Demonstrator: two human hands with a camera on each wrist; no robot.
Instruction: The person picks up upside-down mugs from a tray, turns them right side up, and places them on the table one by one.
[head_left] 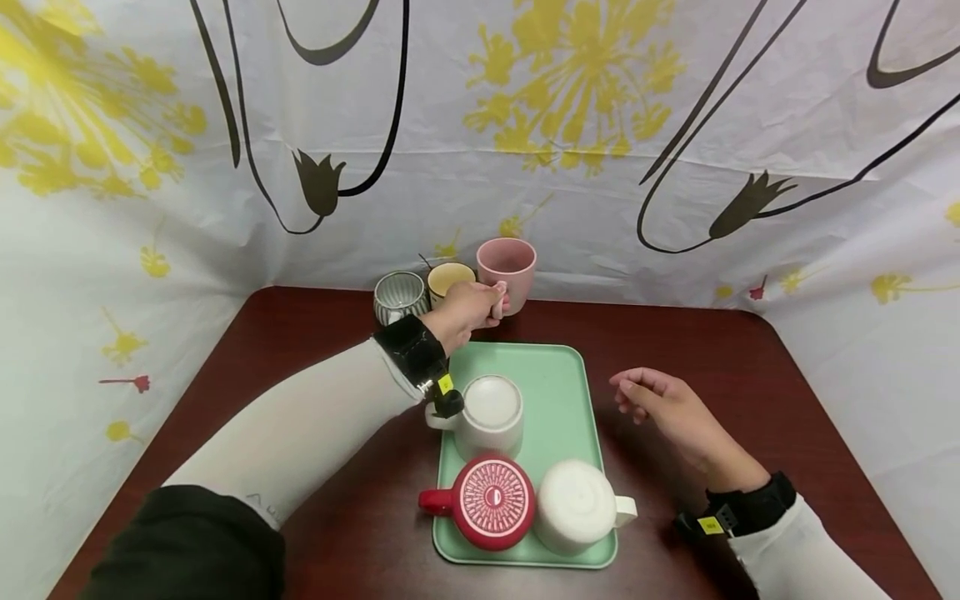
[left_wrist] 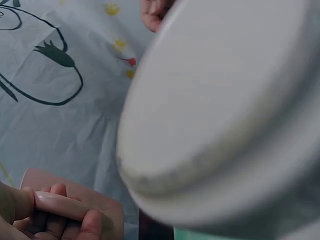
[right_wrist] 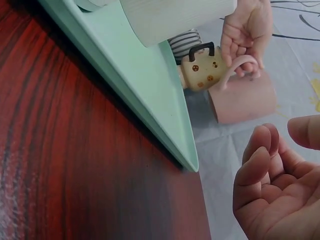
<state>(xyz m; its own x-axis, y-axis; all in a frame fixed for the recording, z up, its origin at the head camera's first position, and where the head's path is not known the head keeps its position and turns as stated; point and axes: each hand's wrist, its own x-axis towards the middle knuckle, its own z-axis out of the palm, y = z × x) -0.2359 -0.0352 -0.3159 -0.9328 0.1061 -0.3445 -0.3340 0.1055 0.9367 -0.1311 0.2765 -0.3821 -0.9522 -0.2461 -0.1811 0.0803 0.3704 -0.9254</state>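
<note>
My left hand (head_left: 467,310) grips the handle of a pink mug (head_left: 512,265), upright beyond the far edge of the green tray (head_left: 555,371). In the right wrist view the pink mug (right_wrist: 245,100) shows with the fingers curled through its handle. To its left stand a yellow mug (head_left: 450,277) and a grey ribbed cup (head_left: 400,296). Upside down on the tray sit a white mug (head_left: 491,412), a red mug (head_left: 493,502) and a second white mug (head_left: 576,504). My right hand (head_left: 671,408) hovers right of the tray with loosely curled fingers, holding nothing.
The dark wooden table (head_left: 330,333) carries everything. A white patterned cloth (head_left: 450,125) hangs along its back and sides. The white mug's handle (head_left: 438,417) and the red mug's handle (head_left: 435,502) poke out past the tray's left rim.
</note>
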